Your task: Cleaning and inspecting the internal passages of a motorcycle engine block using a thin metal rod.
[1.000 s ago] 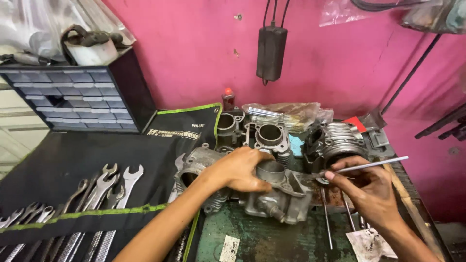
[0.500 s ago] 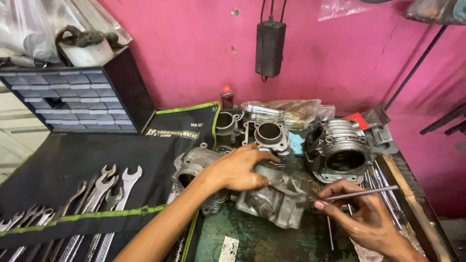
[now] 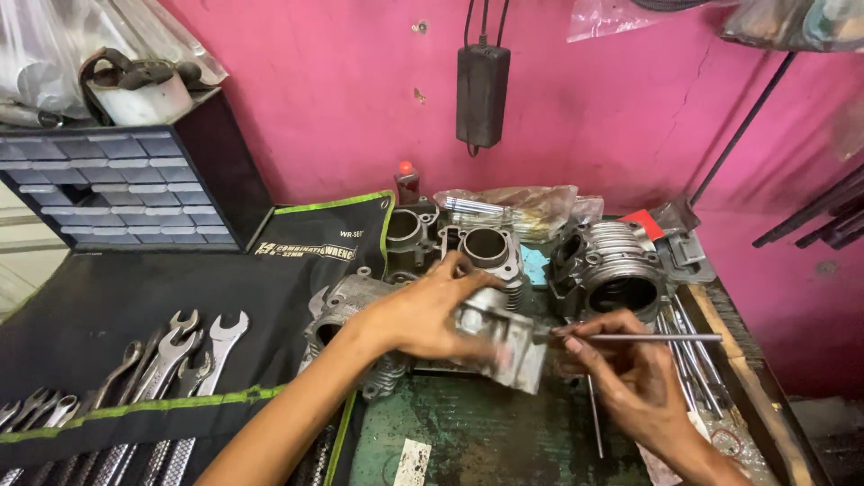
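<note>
My left hand (image 3: 421,312) grips a grey cast-metal engine part (image 3: 508,340) from above and holds it tilted on the green bench. My right hand (image 3: 627,371) pinches a thin metal rod (image 3: 652,338) that lies level, its left tip touching the part's right side. Another finned engine casting (image 3: 346,310) sits just behind my left wrist.
Several cylinder blocks (image 3: 612,270) stand at the back. A black tool roll with several spanners (image 3: 171,360) lies at left, beside a small-parts drawer cabinet (image 3: 117,189). Loose rods (image 3: 688,342) lie at right near the bench's wooden edge (image 3: 747,387). A black box (image 3: 481,85) hangs on the pink wall.
My right hand has lowered the rod from a raised slant to level and brought its tip against the part. The left hand has turned the part slightly.
</note>
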